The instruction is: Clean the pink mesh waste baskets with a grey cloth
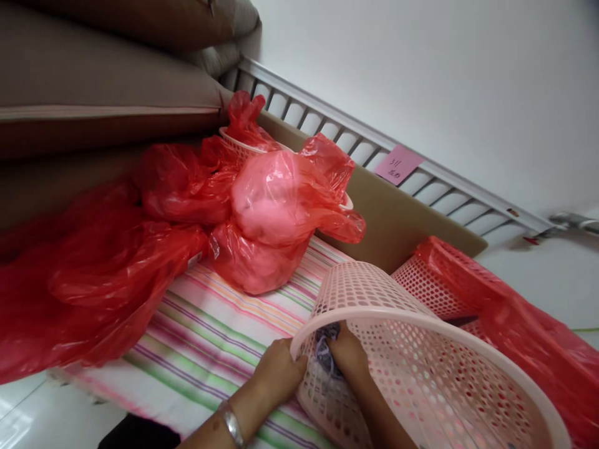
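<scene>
A pale pink perforated basket [449, 368] lies tipped on its side on a striped cloth [206, 330], its mouth facing me. My left hand [281, 371], with a silver bracelet at the wrist, grips the basket's rim at its left end. Inside the basket, my right hand [349, 355] is closed on a dark bluish-grey patterned cloth [326, 352] near the left wall. Some clear, whitish material seems to lie just below that cloth.
Red plastic bags [276, 206], some filled, cover the left and middle of the striped cloth. Behind them is another basket [241, 146]. Red-wrapped baskets [435, 280] stand at right. A metal radiator [337, 125] bears a pink note [399, 164]. Rolled brown padding [107, 81] is upper left.
</scene>
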Demonstrator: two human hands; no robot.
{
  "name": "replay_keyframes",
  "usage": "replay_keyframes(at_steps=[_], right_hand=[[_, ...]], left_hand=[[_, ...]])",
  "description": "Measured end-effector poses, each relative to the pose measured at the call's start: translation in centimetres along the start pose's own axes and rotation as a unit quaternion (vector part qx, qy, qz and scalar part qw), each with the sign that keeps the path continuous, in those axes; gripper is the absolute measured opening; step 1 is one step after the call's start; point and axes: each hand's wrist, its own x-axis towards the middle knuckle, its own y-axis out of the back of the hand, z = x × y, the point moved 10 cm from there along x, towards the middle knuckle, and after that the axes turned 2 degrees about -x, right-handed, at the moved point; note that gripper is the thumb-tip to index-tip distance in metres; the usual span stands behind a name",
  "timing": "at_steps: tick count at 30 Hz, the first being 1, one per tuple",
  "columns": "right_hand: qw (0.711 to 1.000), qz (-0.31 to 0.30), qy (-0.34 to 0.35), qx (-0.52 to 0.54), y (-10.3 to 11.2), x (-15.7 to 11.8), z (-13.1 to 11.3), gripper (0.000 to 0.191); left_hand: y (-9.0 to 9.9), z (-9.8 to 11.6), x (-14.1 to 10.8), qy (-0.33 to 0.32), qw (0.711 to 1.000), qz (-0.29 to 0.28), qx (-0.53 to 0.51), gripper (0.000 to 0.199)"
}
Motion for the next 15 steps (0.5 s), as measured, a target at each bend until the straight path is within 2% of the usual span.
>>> replay_keyframes(at_steps=[6, 15], right_hand=[[1.000, 0.007, -0.004, 0.011, -0.4, 1.9, 0.6, 0.042], [1.000, 0.021, -0.002, 0.021, -0.5, 1.6, 0.8, 0.041]], left_hand=[[-0.1, -0.1, -0.1, 0.000, 1.000, 0.004, 0.004, 0.029], [-0.1, 0.2, -0.2, -0.007, 1.000, 0.003, 0.011, 0.029]])
